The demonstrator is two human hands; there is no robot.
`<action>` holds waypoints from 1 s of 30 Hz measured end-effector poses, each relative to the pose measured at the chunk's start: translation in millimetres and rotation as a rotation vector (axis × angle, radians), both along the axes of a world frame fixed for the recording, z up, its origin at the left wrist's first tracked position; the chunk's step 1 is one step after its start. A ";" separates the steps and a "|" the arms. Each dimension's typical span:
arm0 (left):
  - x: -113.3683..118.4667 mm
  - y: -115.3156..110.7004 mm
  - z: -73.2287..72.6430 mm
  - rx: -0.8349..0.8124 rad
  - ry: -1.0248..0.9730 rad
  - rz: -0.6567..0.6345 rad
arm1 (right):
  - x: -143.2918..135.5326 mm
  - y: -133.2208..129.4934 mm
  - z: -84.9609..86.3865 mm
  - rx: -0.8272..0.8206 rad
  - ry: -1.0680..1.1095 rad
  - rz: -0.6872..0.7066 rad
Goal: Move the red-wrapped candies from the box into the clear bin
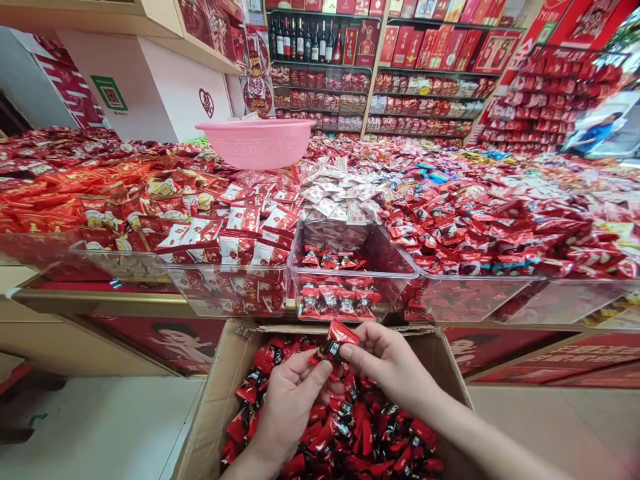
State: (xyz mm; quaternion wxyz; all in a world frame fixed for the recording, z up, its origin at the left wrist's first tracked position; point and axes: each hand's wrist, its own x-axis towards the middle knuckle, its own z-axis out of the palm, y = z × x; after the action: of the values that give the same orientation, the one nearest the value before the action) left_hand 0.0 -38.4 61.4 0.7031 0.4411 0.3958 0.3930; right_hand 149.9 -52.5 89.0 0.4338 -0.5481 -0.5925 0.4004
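Observation:
Between both hands is a red and black wrapped candy (334, 344), held above an open cardboard box (453, 373). My left hand (295, 403) pinches its lower left end with thumb and fingers. On its right side, my right hand (387, 357) grips it between thumb and forefinger. Many loose candies in the same wrapper (345, 427) fill the box below. Just beyond the box stands a clear plastic bin (353, 273), with similar candies lined up in rows at its front and part of its floor showing.
Left of that bin is a bin of red and white packets (240, 250); to its right lie heaped red candies (475, 227). White packets (343, 190) are piled behind. A pink basket (257, 143) rests on the goods. A person in blue (595, 137) is far right.

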 end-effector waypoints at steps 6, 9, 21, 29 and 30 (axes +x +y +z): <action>2.0 -1.2 -0.8 -0.058 -0.053 0.093 | 1.8 -11.0 -2.5 0.647 -0.655 -0.008; 4.0 -4.7 2.9 -0.073 -0.091 0.071 | -0.1 -20.1 2.9 0.801 -0.990 0.175; -28.5 4.3 11.4 0.175 0.361 -0.313 | 37.9 81.1 107.6 0.660 -1.159 -0.058; -40.7 9.6 -46.8 0.390 0.806 -0.407 | 38.8 193.0 56.5 0.233 -1.490 0.268; -41.7 9.1 -49.7 0.427 0.833 -0.411 | 39.3 195.2 50.3 0.225 -1.495 0.287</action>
State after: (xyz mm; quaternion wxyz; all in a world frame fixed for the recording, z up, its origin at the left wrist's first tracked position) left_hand -41.7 -29.2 11.7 0.4426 0.7628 0.4585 0.1097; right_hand 189.2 142.6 139.4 -0.0851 -0.5432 -0.8307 -0.0868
